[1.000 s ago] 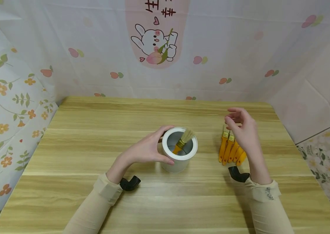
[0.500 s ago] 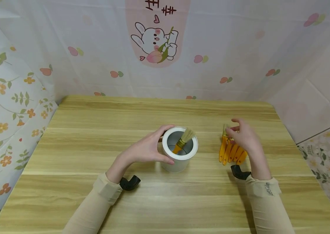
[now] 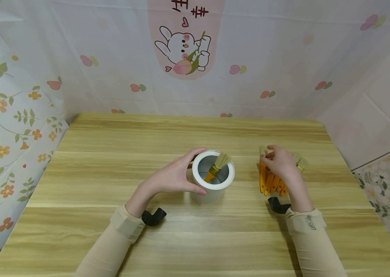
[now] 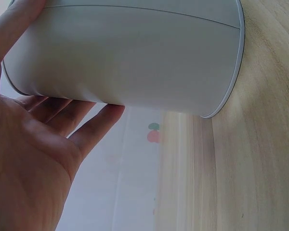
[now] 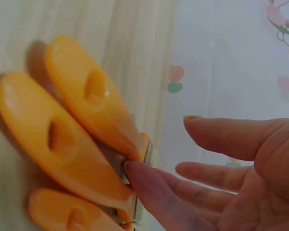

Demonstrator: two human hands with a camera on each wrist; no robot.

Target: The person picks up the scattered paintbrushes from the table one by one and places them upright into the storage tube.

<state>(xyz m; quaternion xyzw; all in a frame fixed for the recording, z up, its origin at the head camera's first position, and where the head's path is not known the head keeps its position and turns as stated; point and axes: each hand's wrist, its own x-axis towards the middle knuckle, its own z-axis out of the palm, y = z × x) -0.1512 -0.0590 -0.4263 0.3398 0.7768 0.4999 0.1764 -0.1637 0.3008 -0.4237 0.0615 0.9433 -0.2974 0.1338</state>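
Observation:
My left hand (image 3: 169, 177) grips a white can (image 3: 210, 197) standing upright near the table's middle, thumb in front and fingers around the back. Inside the can leans a paintbrush (image 3: 219, 161), bristles up past the rim, orange handle inside. To the right lie several paintbrushes (image 3: 262, 179) side by side, their orange handles toward me. Over their metal bands is my right hand (image 3: 282, 165), hiding part of them. In the right wrist view, one fingertip (image 5: 135, 171) is right at two handles (image 5: 62, 139), while the other fingers stand apart, pinching nothing.
A wood-grain table (image 3: 112, 138) lies under everything. Behind it hangs a white patterned cloth (image 3: 112, 57), with a flowered cloth (image 3: 8, 127) at the left. Black curved pieces (image 3: 154, 217) sit at both wrists.
My right hand has come down and a little left, onto the upper part of the row of paintbrushes, uncovering bristles to its right. The left hand and the can have stayed put.

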